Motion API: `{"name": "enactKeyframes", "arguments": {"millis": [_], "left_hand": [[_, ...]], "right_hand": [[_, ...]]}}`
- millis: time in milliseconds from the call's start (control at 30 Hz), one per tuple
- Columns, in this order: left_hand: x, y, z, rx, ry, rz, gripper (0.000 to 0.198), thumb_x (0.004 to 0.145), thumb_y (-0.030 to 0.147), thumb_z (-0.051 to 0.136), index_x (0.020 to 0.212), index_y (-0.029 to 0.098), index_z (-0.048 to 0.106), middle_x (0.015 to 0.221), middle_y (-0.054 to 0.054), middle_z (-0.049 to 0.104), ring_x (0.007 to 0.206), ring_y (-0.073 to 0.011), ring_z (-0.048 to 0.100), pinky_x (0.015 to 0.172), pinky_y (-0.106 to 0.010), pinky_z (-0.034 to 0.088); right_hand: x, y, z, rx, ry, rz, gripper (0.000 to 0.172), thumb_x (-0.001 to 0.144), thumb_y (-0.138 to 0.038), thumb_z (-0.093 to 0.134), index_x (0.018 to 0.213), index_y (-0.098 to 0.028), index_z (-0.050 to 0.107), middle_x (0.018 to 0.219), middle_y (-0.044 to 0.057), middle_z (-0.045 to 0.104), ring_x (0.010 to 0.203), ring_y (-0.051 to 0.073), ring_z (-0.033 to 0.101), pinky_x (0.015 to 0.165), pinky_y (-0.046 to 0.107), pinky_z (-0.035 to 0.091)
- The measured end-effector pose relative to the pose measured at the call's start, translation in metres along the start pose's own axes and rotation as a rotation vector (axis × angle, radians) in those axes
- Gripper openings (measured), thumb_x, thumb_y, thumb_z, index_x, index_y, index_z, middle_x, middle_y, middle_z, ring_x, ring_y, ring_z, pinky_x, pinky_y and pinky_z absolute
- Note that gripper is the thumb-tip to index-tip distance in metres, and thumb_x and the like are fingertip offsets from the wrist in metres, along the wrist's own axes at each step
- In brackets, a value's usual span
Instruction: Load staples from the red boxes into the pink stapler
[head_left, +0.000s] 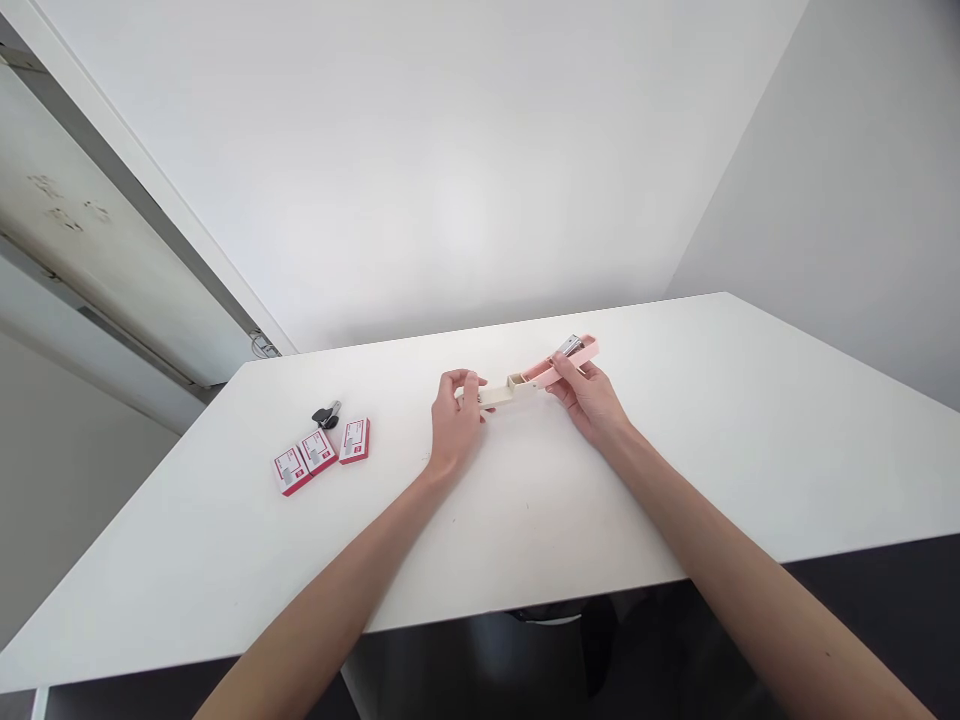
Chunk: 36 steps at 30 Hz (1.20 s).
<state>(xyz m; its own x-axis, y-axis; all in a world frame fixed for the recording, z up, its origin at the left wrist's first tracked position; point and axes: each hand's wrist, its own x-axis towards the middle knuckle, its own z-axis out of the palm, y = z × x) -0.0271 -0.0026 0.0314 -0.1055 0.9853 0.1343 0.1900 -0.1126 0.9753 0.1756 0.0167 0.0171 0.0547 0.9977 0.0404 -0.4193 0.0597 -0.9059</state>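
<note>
A pink and cream stapler point(536, 375) lies swung wide apart, flat on the white table point(675, 450) near its middle. My left hand point(454, 420) pinches the cream end of the stapler with curled fingers. My right hand point(591, 397) holds the pink end, where the metal staple channel point(570, 347) shows. Both forearms reach in from the near edge.
Three small red and white staple boxes point(321, 455) lie side by side at the table's left. A small black staple remover point(327, 413) rests just behind them. White walls stand behind the table, and a window frame is at the left.
</note>
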Motion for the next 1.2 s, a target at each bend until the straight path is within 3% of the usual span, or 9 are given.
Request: {"name": "enactKeyframes", "arguments": {"millis": [133,233,333,467,633,767,867,1033,1200], "left_hand": [[0.000,-0.008,0.001,0.336,0.125,0.206,0.015,0.099,0.032,0.058,0.111,0.023,0.060,0.123,-0.010,0.068,0.120,-0.0270,0.060,0.095,-0.044,0.052],[-0.002,-0.010,0.003,0.509,0.169,0.440,0.016,0.098,0.027,0.060,0.114,0.025,0.062,0.126,-0.008,0.067,0.128,-0.0289,0.052,0.111,-0.052,0.040],[-0.006,-0.008,0.005,0.529,0.126,0.616,0.017,0.102,0.028,0.057,0.118,0.026,0.064,0.126,-0.007,0.069,0.127,-0.0259,0.055,0.112,-0.048,0.040],[-0.010,-0.005,0.006,0.480,0.029,0.724,0.021,0.106,0.030,0.053,0.124,0.027,0.063,0.128,-0.005,0.071,0.126,-0.0222,0.060,0.111,-0.043,0.044],[-0.014,-0.003,0.008,0.423,-0.083,0.689,0.031,0.107,0.032,0.052,0.137,0.029,0.058,0.134,-0.005,0.070,0.127,-0.0200,0.062,0.110,-0.041,0.049],[-0.018,-0.001,0.010,0.359,-0.146,0.595,0.030,0.107,0.034,0.052,0.136,0.030,0.059,0.135,-0.005,0.071,0.128,-0.0208,0.064,0.108,-0.042,0.052],[-0.021,0.003,0.011,0.260,-0.177,0.493,0.030,0.105,0.034,0.056,0.135,0.031,0.060,0.133,-0.004,0.073,0.131,-0.0214,0.064,0.104,-0.041,0.056],[-0.025,0.011,0.012,0.132,-0.159,0.337,0.028,0.098,0.038,0.068,0.125,0.031,0.065,0.121,-0.003,0.078,0.118,-0.0215,0.070,0.089,-0.036,0.063],[-0.023,0.010,0.013,0.110,-0.117,0.348,0.023,0.096,0.036,0.070,0.118,0.029,0.066,0.112,-0.003,0.078,0.107,-0.0200,0.073,0.079,-0.033,0.063]], "right_hand": [[-0.006,-0.005,0.004,-0.082,-0.093,-0.020,0.039,0.079,-0.058,0.087,0.088,-0.024,0.070,0.103,0.007,0.079,0.114,0.027,0.070,0.092,0.036,0.062],[-0.010,-0.008,0.009,-0.145,-0.190,-0.032,0.037,0.081,-0.057,0.086,0.089,-0.024,0.070,0.107,0.008,0.079,0.117,0.028,0.070,0.098,0.040,0.060],[-0.012,-0.008,0.013,-0.166,-0.240,-0.005,0.037,0.080,-0.054,0.088,0.090,-0.024,0.070,0.109,0.007,0.079,0.114,0.028,0.070,0.102,0.045,0.059],[-0.012,-0.004,0.013,-0.206,-0.273,0.036,0.038,0.075,-0.055,0.090,0.088,-0.023,0.075,0.113,0.007,0.075,0.115,0.029,0.069,0.102,0.047,0.060],[-0.016,-0.005,0.015,-0.336,-0.374,0.114,0.037,0.077,-0.055,0.087,0.090,-0.023,0.074,0.108,0.006,0.075,0.107,0.029,0.070,0.098,0.046,0.058],[-0.019,-0.008,0.018,-0.437,-0.453,0.107,0.032,0.078,-0.050,0.085,0.092,-0.024,0.072,0.106,0.004,0.074,0.103,0.027,0.068,0.095,0.044,0.055],[-0.021,-0.009,0.021,-0.485,-0.477,0.094,0.032,0.078,-0.043,0.082,0.104,-0.027,0.072,0.106,0.002,0.073,0.101,0.026,0.067,0.092,0.043,0.055],[-0.024,-0.010,0.023,-0.551,-0.469,0.078,0.023,0.079,-0.041,0.076,0.096,-0.025,0.072,0.104,0.002,0.071,0.094,0.024,0.066,0.083,0.039,0.054],[-0.025,-0.010,0.022,-0.550,-0.402,0.078,0.026,0.074,-0.043,0.081,0.089,-0.026,0.070,0.093,0.001,0.071,0.087,0.025,0.066,0.076,0.039,0.053]]}}
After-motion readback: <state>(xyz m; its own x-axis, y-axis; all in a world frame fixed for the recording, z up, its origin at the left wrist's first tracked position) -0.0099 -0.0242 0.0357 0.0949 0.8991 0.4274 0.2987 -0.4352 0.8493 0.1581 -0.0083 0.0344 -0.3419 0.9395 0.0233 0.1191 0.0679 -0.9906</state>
